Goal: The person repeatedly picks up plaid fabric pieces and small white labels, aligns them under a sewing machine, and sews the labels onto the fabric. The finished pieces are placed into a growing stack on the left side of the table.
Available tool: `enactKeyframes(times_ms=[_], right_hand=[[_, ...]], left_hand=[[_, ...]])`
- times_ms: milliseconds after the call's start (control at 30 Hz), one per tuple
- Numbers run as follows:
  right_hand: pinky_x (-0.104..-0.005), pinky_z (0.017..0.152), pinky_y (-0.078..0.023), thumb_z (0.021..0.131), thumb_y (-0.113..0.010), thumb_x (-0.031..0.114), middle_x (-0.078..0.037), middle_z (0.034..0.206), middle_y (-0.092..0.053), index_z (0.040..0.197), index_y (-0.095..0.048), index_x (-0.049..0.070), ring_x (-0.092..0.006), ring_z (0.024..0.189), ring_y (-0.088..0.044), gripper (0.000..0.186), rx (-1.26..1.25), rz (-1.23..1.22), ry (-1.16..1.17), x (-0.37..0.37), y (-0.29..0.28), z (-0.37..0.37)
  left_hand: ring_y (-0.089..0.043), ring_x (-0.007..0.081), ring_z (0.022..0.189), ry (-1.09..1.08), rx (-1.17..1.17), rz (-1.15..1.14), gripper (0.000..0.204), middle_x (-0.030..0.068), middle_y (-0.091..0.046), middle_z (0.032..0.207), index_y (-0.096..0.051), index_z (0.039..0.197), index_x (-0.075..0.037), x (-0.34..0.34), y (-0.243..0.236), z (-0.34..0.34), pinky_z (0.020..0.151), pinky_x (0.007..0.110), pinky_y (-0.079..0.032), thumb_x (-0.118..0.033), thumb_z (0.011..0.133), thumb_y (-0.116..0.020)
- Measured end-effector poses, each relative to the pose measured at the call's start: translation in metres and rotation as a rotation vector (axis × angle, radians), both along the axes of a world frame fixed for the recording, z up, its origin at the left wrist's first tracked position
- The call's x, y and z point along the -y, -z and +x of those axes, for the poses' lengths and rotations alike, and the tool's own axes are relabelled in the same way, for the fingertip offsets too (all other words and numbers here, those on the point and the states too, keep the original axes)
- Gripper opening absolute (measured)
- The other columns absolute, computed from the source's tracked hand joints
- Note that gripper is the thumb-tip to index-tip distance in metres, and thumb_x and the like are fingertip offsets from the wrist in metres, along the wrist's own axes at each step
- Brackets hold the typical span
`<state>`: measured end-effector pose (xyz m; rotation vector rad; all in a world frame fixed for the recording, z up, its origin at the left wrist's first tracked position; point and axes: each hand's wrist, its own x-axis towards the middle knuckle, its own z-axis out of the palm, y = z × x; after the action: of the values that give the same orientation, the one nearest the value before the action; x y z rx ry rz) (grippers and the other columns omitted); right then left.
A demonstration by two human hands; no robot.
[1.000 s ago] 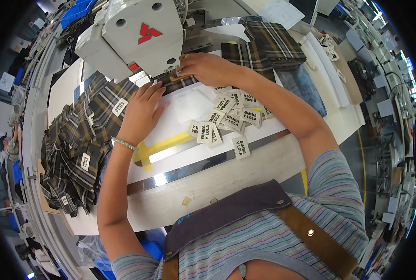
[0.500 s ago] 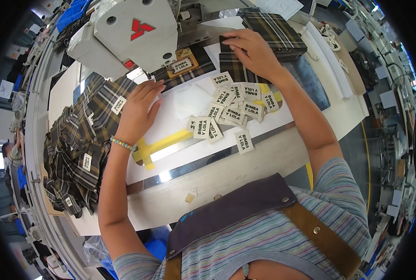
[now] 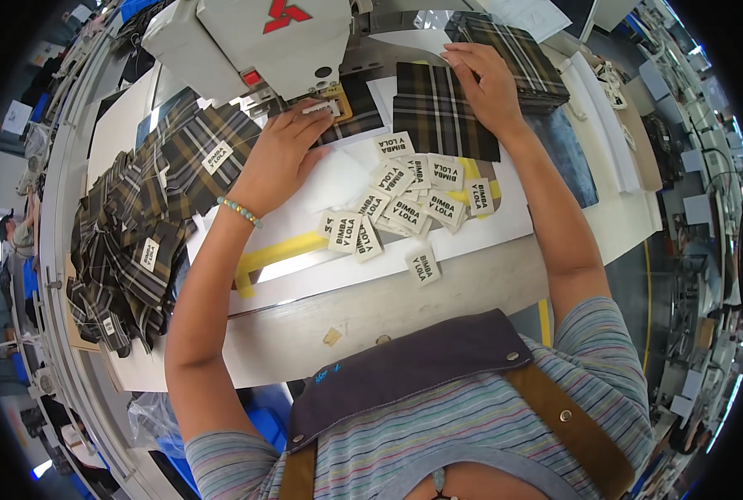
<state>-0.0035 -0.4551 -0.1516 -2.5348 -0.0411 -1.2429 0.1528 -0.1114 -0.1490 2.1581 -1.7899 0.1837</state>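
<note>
Under the white sewing machine [image 3: 255, 37], at the far edge of the table [image 3: 438, 292], I see my left hand [image 3: 276, 154] lying flat on the white surface, fingers close together and stretched toward the presser foot. Their tips touch a small pale label [image 3: 320, 107] that sits on a dark plaid piece [image 3: 351, 117] at the needle. Half a second ago this hand was further to the left, over the sewn heap; now it has come in to the foot. A bead bracelet [image 3: 240, 211] circles that wrist.

My right hand [image 3: 488, 87] rests palm down on the right part of a loose plaid square [image 3: 442, 117], fingers slightly spread, the tips reaching the edge of the plaid stack [image 3: 517, 58] behind it. A second ago this hand was beside the machine; since then it has travelled right, and the square now lies flat just to the right of the foot, touching the piece under it. I cannot tell whether the thumb is tucked under the cloth.

Between my arms lies a scatter of white labels [image 3: 409, 204], overlapping, one label [image 3: 422, 265] apart nearer to me; they look unmoved. On the left hangs the heap of finished pieces [image 3: 146, 225], each bearing its label, draping over the table edge. Yellow tape [image 3: 280, 254] marks the table below the left wrist.
</note>
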Motion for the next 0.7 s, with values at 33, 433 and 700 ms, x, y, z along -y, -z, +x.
enactKeyframes(times_ms=[33,433,700], right_hand=[[-0.0428,0.095,-0.055,0.104,-0.066,0.020,-0.012,0.119,-0.078,0.111,-0.079,0.001,-0.0341,0.110,-0.069,0.024,-0.009,0.018,0.001,0.000,0.001,-0.001],[-0.0429,0.098,-0.054,0.105,-0.066,0.021,-0.011,0.120,-0.078,0.111,-0.079,0.002,-0.0329,0.114,-0.069,0.024,-0.063,0.040,0.007,0.004,0.004,0.000],[-0.0432,0.096,-0.054,0.102,-0.067,0.019,-0.009,0.119,-0.078,0.108,-0.079,0.003,-0.0322,0.111,-0.069,0.021,-0.097,0.053,0.000,0.001,0.000,0.001]], left_hand=[[-0.046,0.0337,0.150,-0.015,-0.007,0.000,0.044,0.0112,-0.063,0.149,-0.064,0.141,-0.001,-0.001,0.001,0.000,0.124,0.046,-0.039,-0.015,0.100,-0.070],[-0.045,0.0325,0.151,-0.048,-0.077,0.010,0.043,0.0091,-0.061,0.151,-0.066,0.141,-0.004,0.005,0.008,0.009,0.126,0.046,-0.035,-0.020,0.101,-0.071],[-0.046,0.0333,0.150,-0.040,-0.147,0.029,0.042,0.0097,-0.062,0.151,-0.067,0.140,-0.003,0.004,0.004,0.012,0.126,0.048,-0.033,-0.020,0.102,-0.070]])
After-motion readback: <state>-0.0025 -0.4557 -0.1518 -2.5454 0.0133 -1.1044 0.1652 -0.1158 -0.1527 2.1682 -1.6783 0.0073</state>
